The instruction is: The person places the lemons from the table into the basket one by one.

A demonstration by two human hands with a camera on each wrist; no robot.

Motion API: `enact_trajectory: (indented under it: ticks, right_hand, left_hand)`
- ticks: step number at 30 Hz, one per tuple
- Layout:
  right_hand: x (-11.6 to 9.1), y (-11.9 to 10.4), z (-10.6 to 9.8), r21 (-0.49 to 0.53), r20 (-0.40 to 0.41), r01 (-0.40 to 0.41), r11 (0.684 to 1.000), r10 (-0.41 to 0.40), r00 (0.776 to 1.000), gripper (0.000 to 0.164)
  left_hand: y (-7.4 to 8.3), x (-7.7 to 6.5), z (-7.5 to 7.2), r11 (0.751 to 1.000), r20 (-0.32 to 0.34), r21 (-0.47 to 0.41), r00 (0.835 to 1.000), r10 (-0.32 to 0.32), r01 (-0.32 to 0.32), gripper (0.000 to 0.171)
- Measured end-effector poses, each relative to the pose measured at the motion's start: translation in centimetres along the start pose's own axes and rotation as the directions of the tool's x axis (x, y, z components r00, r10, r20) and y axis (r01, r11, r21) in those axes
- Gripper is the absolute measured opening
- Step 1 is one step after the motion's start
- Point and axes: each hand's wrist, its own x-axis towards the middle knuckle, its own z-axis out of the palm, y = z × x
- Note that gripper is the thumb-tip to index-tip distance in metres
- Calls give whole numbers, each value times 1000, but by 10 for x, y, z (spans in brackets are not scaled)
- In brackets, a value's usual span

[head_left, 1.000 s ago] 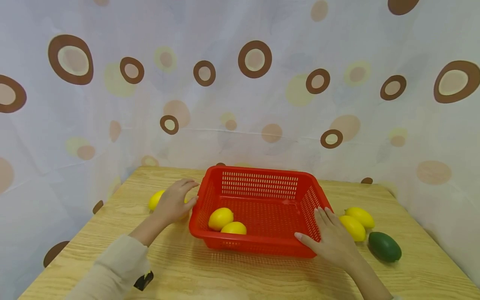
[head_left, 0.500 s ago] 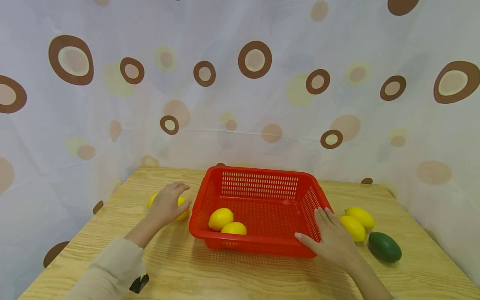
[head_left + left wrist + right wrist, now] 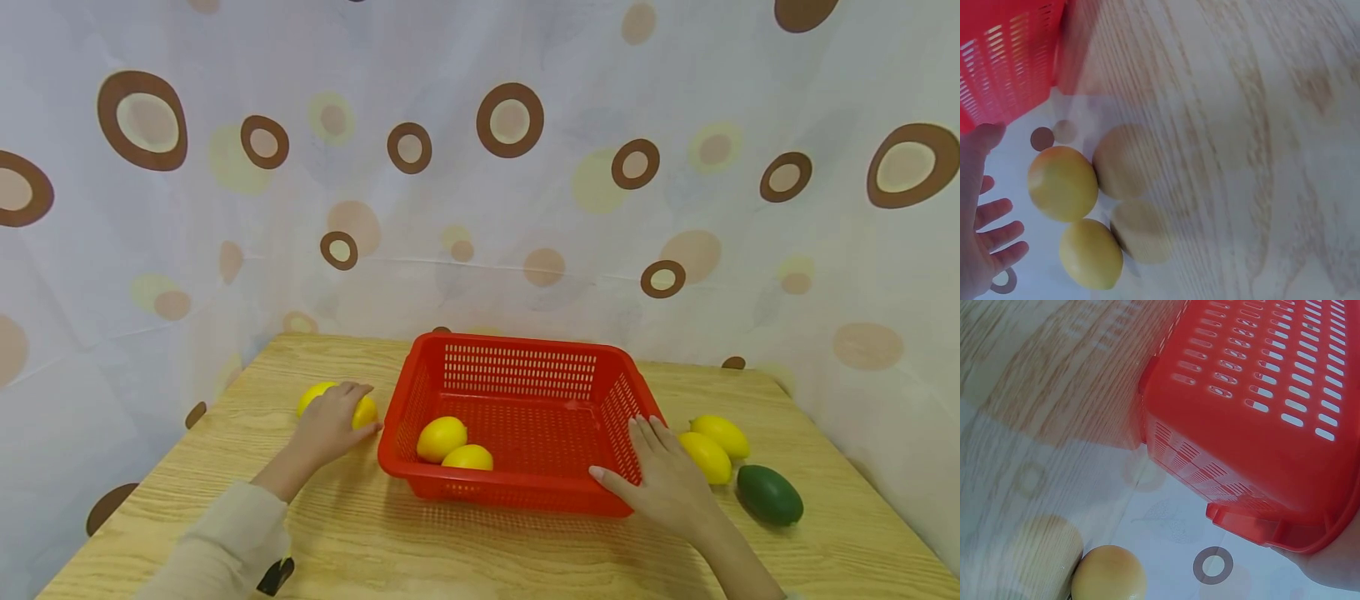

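My left hand (image 3: 324,427) is over two lemons, one on the left (image 3: 313,395) and one on the right (image 3: 365,411), on the table left of a red plastic basket (image 3: 517,478). In the left wrist view its fingers are loosely bent and apart from the nearer lemon (image 3: 1063,184) and the other lemon (image 3: 1091,254). My right hand (image 3: 667,483) rests on the basket's right rim, fingers extended over the edge and thumb toward the front corner. Inside the basket's front left corner sit two more lemons, one behind (image 3: 442,438) and one in front (image 3: 468,457).
Right of the basket lie two lemons, a near one (image 3: 707,458) and a far one (image 3: 722,435), beside a dark green oval fruit (image 3: 769,494). A small black object (image 3: 276,576) shows by my left sleeve (image 3: 225,542). A patterned curtain (image 3: 480,208) hangs behind the wooden table (image 3: 465,558).
My left hand has moved left, away from the basket's left rim, and come down over the two lemons there. The right hand and the basket stay in place.
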Motion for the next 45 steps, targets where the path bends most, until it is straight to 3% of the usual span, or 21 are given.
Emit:
enact_trajectory:
  ticks: [6,10,20,33,45]
  right_hand:
    - [0,0,1,-6,-6,2,1000,-2,1000,94]
    - [0,0,0,-5,-5,0,1000,0,1000,94]
    - [0,0,0,-10,-13,6,1000,-6,1000,94]
    - [0,-1,-1,-7,-18,9,1000,-10,1000,93]
    - [0,-1,-1,-10,-13,6,1000,-6,1000,93]
  left_hand:
    - [-1,0,5,993,108,120,994,-10,-3,57]
    - [-2,0,10,990,148,144,989,-23,2,61]
    - [-4,1,19,986,159,169,987,-17,-10,58]
    - [-3,4,24,992,158,123,986,-52,33,60]
    - [-1,5,26,995,110,94,992,-55,45,45]
